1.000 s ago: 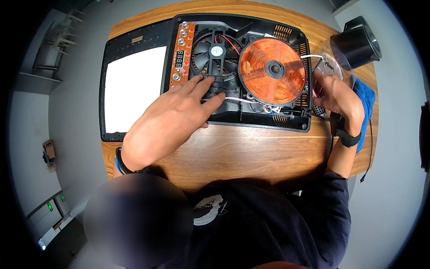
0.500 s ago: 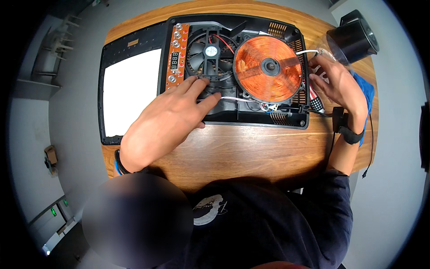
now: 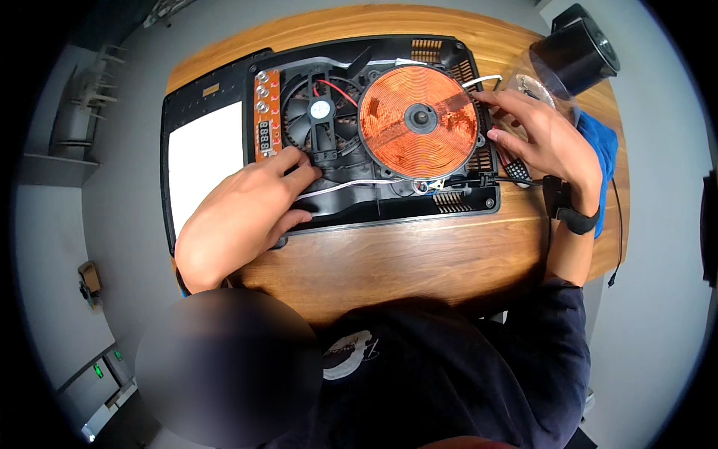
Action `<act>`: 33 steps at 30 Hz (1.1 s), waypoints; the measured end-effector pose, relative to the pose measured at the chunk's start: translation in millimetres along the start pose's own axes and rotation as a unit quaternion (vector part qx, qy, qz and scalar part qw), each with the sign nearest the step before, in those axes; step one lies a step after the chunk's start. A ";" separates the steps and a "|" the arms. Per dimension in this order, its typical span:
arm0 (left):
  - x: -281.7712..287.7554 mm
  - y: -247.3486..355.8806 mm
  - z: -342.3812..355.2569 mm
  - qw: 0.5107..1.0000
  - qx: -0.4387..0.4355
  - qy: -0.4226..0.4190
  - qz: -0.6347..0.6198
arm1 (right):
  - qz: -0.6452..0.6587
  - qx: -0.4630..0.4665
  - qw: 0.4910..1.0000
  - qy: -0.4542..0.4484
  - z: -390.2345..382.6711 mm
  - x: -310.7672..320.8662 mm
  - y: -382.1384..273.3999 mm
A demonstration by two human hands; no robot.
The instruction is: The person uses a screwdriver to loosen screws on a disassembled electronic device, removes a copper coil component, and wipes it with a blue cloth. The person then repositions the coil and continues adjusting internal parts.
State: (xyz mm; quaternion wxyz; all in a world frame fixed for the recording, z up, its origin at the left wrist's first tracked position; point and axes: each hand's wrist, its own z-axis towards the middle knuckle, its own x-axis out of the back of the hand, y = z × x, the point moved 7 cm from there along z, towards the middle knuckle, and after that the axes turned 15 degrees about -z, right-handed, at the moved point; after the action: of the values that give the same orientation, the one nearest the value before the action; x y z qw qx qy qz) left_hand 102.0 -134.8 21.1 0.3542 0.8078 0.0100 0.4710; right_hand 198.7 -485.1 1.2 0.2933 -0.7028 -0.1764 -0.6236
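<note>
An opened induction cooker's black housing point(image 3: 359, 218) lies on the table, a copper coil point(image 3: 389, 135) on its right and a fan point(image 3: 299, 123) left of that. An orange control board point(image 3: 273, 90) with a small display runs along the left side. My left hand point(image 3: 239, 202) is closed over the housing's near left part, fingers inside by the board's near end and thumb near the front rim. What lies under its palm is hidden. My right hand point(image 3: 546, 138) rests at the housing's right wall, index finger stretched toward the rim and thumb apart; its other fingertips are partly hidden.
A black-framed panel with a white face point(image 3: 202, 165) sits at the left, partly under the housing. A clear and black container point(image 3: 580, 56) lies at the far right, beside a blue cloth point(image 3: 598, 142). A black cord point(image 3: 618, 239) hangs past the table's right edge.
The housing has shifted left and slightly nearer, further over the white-faced panel. My left hand has moved left and its fingers have curled in; my right hand has followed a little leftward.
</note>
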 end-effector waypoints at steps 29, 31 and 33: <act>-22.6 73.6 174.8 0.952 -0.238 -0.040 0.187 | -0.209 -0.426 0.855 0.210 -230.2 57.1 148.1; -27.5 67.5 187.4 0.953 -0.214 -0.069 0.200 | -0.263 -0.436 0.817 0.272 -246.0 91.7 126.8; -27.6 68.3 189.1 0.954 -0.196 -0.091 0.206 | -0.314 -0.405 0.763 0.393 -262.7 120.8 85.0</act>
State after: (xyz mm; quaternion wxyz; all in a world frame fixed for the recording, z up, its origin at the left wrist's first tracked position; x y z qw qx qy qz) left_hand 210.3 -302.0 -17.7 0.4004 0.7464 -0.2814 0.4510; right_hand 67.1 -730.6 116.4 -0.1875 -0.3551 0.0124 -0.9157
